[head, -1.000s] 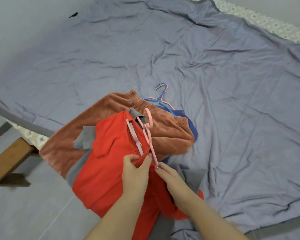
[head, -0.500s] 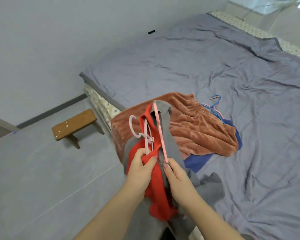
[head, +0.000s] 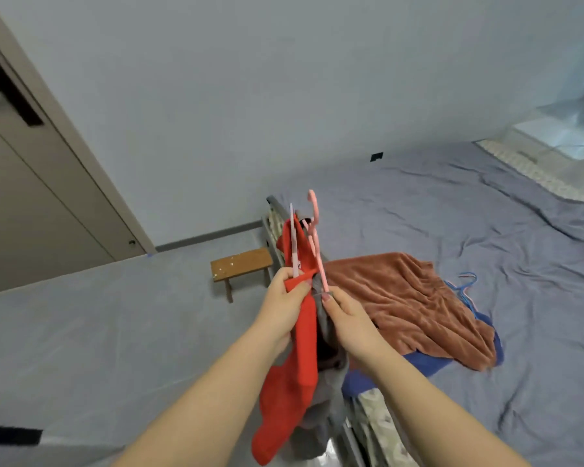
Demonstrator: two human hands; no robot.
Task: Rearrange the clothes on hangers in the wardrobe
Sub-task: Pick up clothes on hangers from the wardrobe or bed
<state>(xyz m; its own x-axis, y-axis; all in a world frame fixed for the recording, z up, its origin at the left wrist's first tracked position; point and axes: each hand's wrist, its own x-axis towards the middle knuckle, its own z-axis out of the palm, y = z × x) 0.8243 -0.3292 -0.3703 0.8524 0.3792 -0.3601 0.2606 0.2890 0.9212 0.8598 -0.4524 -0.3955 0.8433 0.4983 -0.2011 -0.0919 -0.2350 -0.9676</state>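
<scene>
A red garment [head: 297,358] hangs from a pale lilac hanger, with my left hand [head: 284,298] shut on both. Beside it a grey garment [head: 327,392] hangs from a pink hanger [head: 314,237], and my right hand [head: 343,313] pinches the lower end of that hanger and the grey cloth. Both hangers point upward, raised above the bed's edge. On the bed lies a brown fleece garment [head: 405,298] over a blue garment [head: 429,362]. A blue hanger [head: 466,284] lies beside them.
The bed [head: 452,203] with a grey-blue sheet fills the right side. A small wooden stool [head: 241,267] stands on the floor by the bed's corner. A beige wardrobe door [head: 31,183] with a black handle stands at the left.
Both hands lifted the red and grey garments with their hangers off the pile on the bed. The view swung left and up, bringing the stool and wardrobe door into sight.
</scene>
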